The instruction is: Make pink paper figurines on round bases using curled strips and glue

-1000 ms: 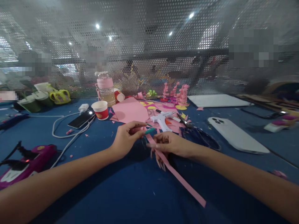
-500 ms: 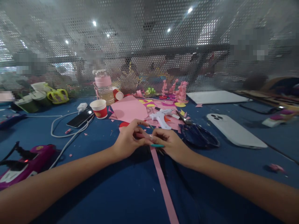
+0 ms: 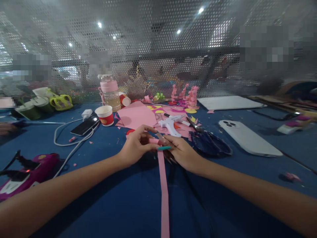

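My left hand point(image 3: 136, 143) pinches the folded upper end of a long pink paper strip point(image 3: 163, 195) between thumb and fingers. A long teal fingernail point(image 3: 164, 148) appears to extend from that thumb across the strip. My right hand point(image 3: 184, 152) meets it from the other side, its fingers curled and closed at the strip's top, where its exact hold is partly hidden. From between the hands the strip hangs towards the bottom edge of the view. Just beyond lie pink paper sheets point(image 3: 137, 115) and a white glue gun point(image 3: 171, 125).
Scissors with dark blue handles point(image 3: 211, 143) lie beside a white phone point(image 3: 249, 137). To the left are a red-and-white paper cup point(image 3: 105, 116), a black phone point(image 3: 85, 125), a white cable and a magenta power strip point(image 3: 37, 170). Another person's hand point(image 3: 6, 129) shows at the left edge.
The strip's hanging end has swung left and is now nearly straight down. My fingers have shifted slightly at its top. Another person's hand has come into view at the left edge.
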The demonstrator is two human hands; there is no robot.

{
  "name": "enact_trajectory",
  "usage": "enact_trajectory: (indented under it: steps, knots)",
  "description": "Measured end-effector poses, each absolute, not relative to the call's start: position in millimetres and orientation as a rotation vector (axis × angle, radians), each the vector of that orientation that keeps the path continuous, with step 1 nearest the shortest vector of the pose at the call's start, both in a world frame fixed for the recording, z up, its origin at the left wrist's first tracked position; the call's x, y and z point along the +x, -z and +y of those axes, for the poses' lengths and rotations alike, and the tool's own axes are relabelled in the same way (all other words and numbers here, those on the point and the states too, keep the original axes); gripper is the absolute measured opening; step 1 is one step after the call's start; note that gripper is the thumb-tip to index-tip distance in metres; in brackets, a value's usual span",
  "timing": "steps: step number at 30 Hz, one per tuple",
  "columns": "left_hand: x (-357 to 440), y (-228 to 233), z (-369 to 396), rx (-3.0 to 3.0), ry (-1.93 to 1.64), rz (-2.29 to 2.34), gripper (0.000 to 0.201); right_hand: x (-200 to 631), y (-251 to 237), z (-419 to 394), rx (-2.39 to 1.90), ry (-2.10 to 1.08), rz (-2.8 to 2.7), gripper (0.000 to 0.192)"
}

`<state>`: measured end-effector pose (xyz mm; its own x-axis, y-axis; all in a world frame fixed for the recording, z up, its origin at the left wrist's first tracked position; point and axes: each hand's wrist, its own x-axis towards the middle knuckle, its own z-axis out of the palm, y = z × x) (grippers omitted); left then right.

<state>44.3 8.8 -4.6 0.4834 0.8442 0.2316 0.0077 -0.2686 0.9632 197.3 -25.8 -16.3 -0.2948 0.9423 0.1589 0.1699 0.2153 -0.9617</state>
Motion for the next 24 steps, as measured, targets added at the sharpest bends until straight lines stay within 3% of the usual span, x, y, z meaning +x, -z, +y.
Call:
enact_trajectory:
  steps: [8,14,18,24]
  knots:
    - [43.7,6.3,11.8,1.673,-1.085,0.727,0.032,201.1,15.1,-29.3,-1.109,-1.166,-1.63,0.063]
    - [43.1,5.2,12.5,1.796,-1.019,0.847,0.035,199.7,14.9,-24.4,-1.124,-1.196,-1.824,0.04]
    - [44.5,3.9,12.7,1.772,-1.007,0.784,0.023,199.4,11.3,-23.5,-1.147,-1.348,-1.745,0.036]
    - [44.8,4.9,13.8,1.69,-1.036,0.816,0.016,203.6,10.9,-20.5,-1.147,-1.335,-1.788,0.036]
